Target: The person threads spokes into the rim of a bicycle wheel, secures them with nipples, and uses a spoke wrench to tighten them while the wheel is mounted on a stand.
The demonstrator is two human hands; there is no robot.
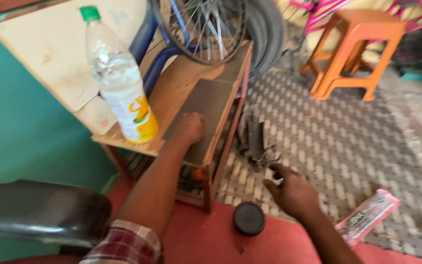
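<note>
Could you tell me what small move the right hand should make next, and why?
Probably lower the right hand a little further toward the dark rubber scraps on the patterned floor mat: its fingers are spread, empty and pointing at them, just short of touching. The left hand rests closed on the wooden bench, seemingly bracing.

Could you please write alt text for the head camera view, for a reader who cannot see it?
The person's left hand rests on a dark sheet on a small wooden table beside a plastic bottle, while the right hand hovers near a round black lid on the red floor. An orange stool stands behind.
</note>
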